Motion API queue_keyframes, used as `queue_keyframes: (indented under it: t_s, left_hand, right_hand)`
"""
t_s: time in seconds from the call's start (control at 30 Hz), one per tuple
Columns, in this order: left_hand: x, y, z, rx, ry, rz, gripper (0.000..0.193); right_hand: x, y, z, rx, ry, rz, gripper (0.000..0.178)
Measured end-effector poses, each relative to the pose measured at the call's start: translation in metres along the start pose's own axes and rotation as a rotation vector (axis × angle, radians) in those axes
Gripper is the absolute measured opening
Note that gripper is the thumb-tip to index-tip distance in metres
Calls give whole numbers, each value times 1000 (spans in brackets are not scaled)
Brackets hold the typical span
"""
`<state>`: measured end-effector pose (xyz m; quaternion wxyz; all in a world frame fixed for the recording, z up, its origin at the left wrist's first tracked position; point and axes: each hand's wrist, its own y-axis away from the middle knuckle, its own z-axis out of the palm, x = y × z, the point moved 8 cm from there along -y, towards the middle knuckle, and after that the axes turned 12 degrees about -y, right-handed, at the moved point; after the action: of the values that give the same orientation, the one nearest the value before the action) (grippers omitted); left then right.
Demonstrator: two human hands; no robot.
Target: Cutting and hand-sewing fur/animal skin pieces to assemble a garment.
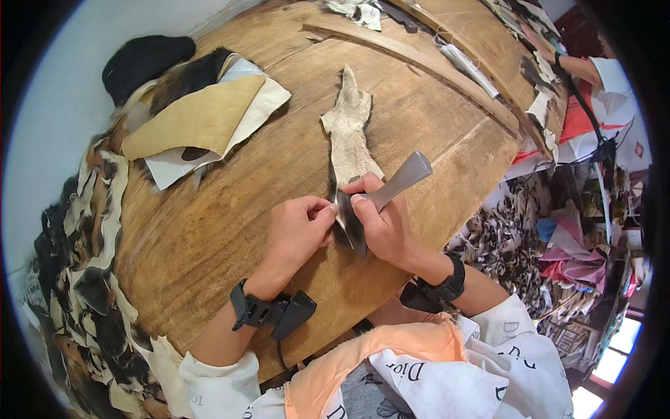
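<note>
A narrow pelt piece [347,143] lies skin side up on the wooden table [230,223], its long axis running away from me. At its near end, my left hand [296,229] is closed, thumb and fingertips pinching the edge. My right hand [385,227] is wrapped round a knife; its flared grey handle [407,179] sticks up to the right, and its dark, broad blade [350,222] points down beside my left fingertips. The blade's edge meets or nearly meets the pelt's near end; exact contact is hidden by my fingers.
A tan sheet [199,119] rests on white and dark fur pieces at the far left. Fur scraps [98,286] heap along the left edge. A wooden strip [412,66] and a white tube [467,66] lie at the back. Another person's arm [583,70] shows far right.
</note>
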<state>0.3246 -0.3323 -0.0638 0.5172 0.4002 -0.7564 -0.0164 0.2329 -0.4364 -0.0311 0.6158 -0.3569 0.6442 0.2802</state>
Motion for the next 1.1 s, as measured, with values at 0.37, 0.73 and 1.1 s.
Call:
queue_keyframes:
  t_s: [0.37,0.73,1.1]
  left_hand:
    - [24,7,6,273,-517,433,10]
    - [24,19,9,422,-531,507,6]
    - [27,22,12,459,-544,540,7]
  right_hand:
    - [-1,-1,2,21,15,-51,10]
    - [5,-7,1,135,24,-166,13]
    - [6,0,2,78,63,-194,12]
